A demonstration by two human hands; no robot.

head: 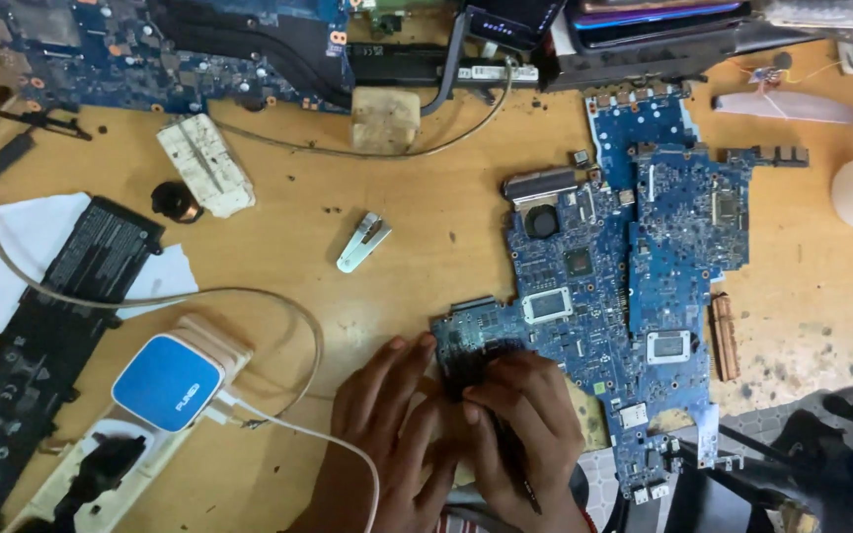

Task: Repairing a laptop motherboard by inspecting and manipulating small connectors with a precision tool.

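A large blue circuit board (584, 296) lies flat on the wooden bench (426, 217), with a second smaller blue board (688, 212) overlapping its right side. My left hand (387, 424) rests on the bench at the board's lower left corner, fingers spread and touching its edge. My right hand (525, 415) is closed on a thin dark tool (515, 464), its fingers bunched over a dark component at that same corner. The tool's tip is hidden under my fingers.
A black flat battery pack (41, 336) lies at the left on white paper. A blue and white charger (170, 380) sits in a power strip with a white cable (318, 439). A small white clip (362, 242), a white block (205, 163) and more boards (150, 49) lie farther back.
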